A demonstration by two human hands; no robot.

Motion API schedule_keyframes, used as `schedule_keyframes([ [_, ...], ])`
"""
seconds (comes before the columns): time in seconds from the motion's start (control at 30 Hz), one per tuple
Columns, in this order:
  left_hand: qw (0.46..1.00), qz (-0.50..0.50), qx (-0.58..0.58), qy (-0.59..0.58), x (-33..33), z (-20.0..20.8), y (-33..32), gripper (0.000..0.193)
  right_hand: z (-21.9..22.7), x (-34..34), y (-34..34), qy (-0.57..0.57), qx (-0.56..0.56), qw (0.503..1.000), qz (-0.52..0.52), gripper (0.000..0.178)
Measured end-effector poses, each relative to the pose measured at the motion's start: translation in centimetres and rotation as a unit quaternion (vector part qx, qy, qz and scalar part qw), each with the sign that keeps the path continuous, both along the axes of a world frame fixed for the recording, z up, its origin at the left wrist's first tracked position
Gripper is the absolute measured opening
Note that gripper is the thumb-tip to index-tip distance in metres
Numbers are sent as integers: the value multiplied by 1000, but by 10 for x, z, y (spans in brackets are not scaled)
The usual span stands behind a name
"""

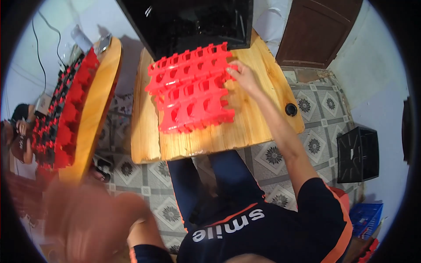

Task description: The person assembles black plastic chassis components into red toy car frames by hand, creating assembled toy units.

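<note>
A red plastic panel [193, 113] with rows of cut-out openings and notched ends lies on the wooden table in front of me. It looks like several slotted strips set side by side. My right hand [242, 77] reaches over the table, and its fingers are closed around the right end of the panel's far part. At the lower left, my left hand [94, 219] is raised close to the camera, off the table and away from the panel. Motion smears it, so its fingers and anything in them cannot be made out.
A black glossy screen-like box [193, 24] stands at the table's [206, 147] far edge. A black ring [290, 109] sits near its right edge. On the left, another table [98, 114] bears red and black plastic parts [72, 114]; a person [19, 136] is beyond. A black bin [357, 154] stands right.
</note>
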State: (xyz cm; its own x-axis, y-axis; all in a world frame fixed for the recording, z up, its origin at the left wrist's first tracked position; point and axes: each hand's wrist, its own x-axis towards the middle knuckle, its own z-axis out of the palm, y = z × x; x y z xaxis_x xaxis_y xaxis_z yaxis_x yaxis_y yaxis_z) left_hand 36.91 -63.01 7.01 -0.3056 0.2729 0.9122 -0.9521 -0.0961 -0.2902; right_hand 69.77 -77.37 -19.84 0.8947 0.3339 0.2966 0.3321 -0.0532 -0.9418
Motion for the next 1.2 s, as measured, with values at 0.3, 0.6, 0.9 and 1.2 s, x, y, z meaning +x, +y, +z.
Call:
schedule_keyframes([
  [0.3, 472, 495, 470, 558, 256, -217, -2, 73, 4, -15, -44, -78, -38, 982, -165, 19],
  [0.6, 692, -70, -145, 704, 203, -136, -34, 100, 111, -57, -42, -420, -36, 891, 170, 21],
  [0.9, 658, -207, -289, 664, 96, -169, 2, 71, 32, 224, 50, -369, -318, 819, -302, 56],
  [1.2, 623, -178, -382, 659, -7, -197, 28, 79, 40, 97, -31, -184, -254, 939, -141, 40],
])
